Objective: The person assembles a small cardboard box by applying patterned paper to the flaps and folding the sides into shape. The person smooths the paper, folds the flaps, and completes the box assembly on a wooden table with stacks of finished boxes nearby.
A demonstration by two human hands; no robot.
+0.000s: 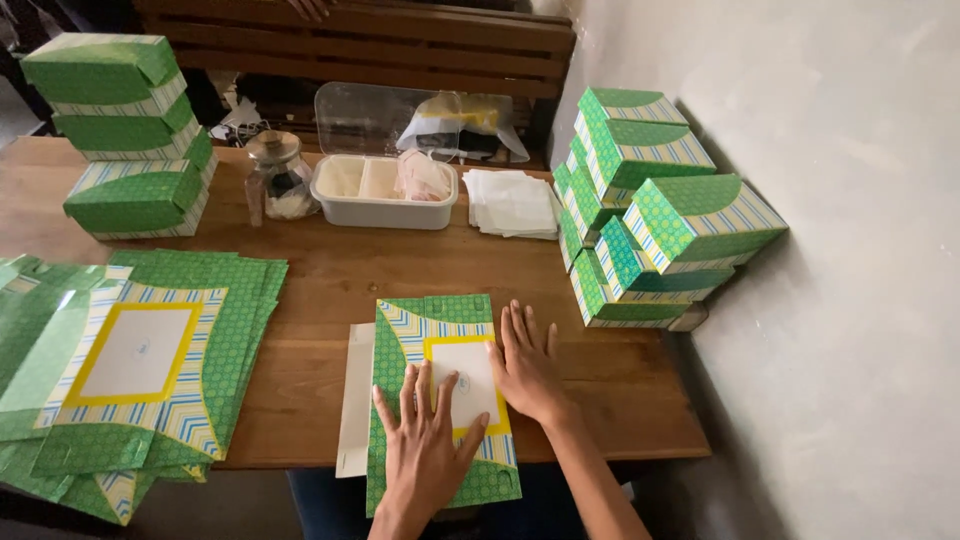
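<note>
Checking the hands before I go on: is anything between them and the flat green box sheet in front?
Nothing visible: the left hand and the right hand both lie flat directly on the flat green box sheet.

A wooden table (330, 270) fills the frame's middle and left — its planks warm brown. A pale plaster wall (840, 150) runs down the right side, and a dark slatted wooden bench (400, 45) crosses the top.

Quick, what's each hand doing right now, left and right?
Left hand: open, pressed flat on the flat green box blank, gripping nothing.
Right hand: open, fingers spread, palm down on the same blank.
</note>
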